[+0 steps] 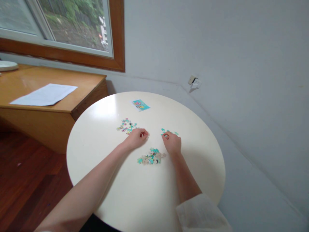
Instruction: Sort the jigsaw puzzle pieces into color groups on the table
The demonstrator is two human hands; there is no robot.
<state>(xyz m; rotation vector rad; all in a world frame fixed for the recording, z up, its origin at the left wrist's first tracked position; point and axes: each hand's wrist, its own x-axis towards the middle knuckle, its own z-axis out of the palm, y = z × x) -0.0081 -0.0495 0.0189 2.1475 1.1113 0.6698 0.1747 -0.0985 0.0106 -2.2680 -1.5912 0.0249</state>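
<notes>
On the round white table (106,174) lie jigsaw puzzle pieces in three groups. My left hand (137,138) is closed in a pinch just right of the left group of pieces (124,125); what its fingertips hold, if anything, is too small to make out. Opposite it, my right hand (172,143) pinches at the near edge of a small group of teal pieces (176,133), partly covering them. A bit of teal shows at its fingertips, apparently a puzzle piece. Between my forearms sits a heaped pile of teal and grey-backed pieces (152,158).
A colourful picture card (140,105) lies toward the table's far side. To the left stands a wooden desk (89,80) with a white paper sheet (45,95) on it, below a window (77,25). A wall socket with a plug (194,82) is behind the table.
</notes>
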